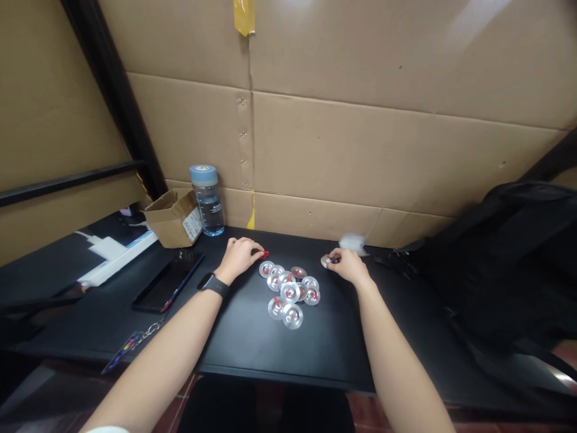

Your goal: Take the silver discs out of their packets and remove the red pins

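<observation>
My left hand [240, 257] is at the back of the black table, its fingers pinched on a small red strap [265, 255]. Whether anything else is in that pinch is hidden. Across from it, my right hand [349, 265] grips the edge of a silver finger cymbal [325, 261] close to the table top. Between the hands lies a loose pile of several finger cymbals [290, 293], round and shiny with raised middles. Some overlap, and red straps show on many of them.
A water bottle [210, 207] and a small cardboard box [175, 219] stand at the back left. A phone [168, 281], a keychain [128, 346] and a power strip [118, 260] lie left. Clear plastic [354, 243] sits behind my right hand; a black bag [509, 270] fills the right side.
</observation>
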`<state>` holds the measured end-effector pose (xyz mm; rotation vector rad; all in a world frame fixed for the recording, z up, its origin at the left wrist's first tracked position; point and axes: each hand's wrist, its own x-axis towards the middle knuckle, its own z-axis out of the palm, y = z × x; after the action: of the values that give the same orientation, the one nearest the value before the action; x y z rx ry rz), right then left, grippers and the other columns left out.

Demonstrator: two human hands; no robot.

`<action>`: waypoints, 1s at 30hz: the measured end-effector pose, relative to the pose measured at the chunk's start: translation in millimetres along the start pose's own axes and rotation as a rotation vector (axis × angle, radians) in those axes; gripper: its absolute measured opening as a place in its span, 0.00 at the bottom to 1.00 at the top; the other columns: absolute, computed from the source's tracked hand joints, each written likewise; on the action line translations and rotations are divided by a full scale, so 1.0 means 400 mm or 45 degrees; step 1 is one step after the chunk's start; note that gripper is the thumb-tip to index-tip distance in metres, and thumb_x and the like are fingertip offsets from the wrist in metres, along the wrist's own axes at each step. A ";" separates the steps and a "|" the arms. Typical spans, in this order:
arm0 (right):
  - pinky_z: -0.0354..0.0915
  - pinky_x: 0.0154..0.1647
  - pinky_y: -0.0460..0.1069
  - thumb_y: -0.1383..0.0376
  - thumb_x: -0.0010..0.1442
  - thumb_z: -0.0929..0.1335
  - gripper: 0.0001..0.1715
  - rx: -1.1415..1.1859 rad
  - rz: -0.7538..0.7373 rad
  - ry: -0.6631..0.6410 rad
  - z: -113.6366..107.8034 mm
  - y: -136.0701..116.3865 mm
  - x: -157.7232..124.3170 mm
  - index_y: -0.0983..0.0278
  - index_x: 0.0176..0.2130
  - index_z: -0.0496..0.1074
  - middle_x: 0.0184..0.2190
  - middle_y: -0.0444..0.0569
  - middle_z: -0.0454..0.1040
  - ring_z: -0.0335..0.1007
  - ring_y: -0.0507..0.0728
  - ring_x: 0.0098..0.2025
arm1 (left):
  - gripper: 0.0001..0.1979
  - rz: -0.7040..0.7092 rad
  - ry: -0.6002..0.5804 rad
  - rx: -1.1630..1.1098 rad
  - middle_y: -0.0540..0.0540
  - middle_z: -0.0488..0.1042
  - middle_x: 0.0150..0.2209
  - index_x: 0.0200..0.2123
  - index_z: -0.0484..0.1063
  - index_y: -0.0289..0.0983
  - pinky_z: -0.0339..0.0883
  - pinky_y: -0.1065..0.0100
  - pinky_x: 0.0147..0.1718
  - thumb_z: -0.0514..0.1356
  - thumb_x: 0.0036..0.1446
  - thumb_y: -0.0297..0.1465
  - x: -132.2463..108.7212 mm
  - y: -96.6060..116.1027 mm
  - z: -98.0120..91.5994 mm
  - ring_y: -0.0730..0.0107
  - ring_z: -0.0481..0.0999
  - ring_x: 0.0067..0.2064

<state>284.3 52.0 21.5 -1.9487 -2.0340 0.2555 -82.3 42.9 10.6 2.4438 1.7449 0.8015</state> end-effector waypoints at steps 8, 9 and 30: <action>0.67 0.47 0.51 0.64 0.56 0.74 0.09 0.165 -0.375 0.040 0.005 -0.024 -0.001 0.60 0.41 0.80 0.44 0.50 0.81 0.77 0.60 0.46 | 0.14 -0.034 0.008 -0.002 0.44 0.84 0.45 0.37 0.84 0.44 0.57 0.54 0.49 0.58 0.66 0.39 0.000 0.001 0.008 0.51 0.77 0.51; 0.67 0.50 0.51 0.64 0.58 0.74 0.09 0.230 -0.501 0.033 0.005 -0.045 -0.009 0.60 0.42 0.80 0.46 0.50 0.80 0.76 0.59 0.48 | 0.14 -0.033 0.007 -0.008 0.45 0.84 0.45 0.38 0.84 0.44 0.57 0.54 0.49 0.57 0.66 0.39 -0.001 0.002 0.007 0.51 0.77 0.51; 0.68 0.56 0.54 0.65 0.69 0.68 0.10 0.447 -0.944 0.116 0.039 -0.186 -0.060 0.58 0.42 0.81 0.50 0.50 0.78 0.74 0.58 0.51 | 0.10 0.240 0.052 -0.435 0.48 0.82 0.46 0.41 0.81 0.44 0.66 0.59 0.53 0.59 0.67 0.36 -0.007 0.103 -0.017 0.61 0.77 0.49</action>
<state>209.6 25.2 29.8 -0.9055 -2.2939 0.3062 -49.9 23.4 28.6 2.3908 1.2705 1.0718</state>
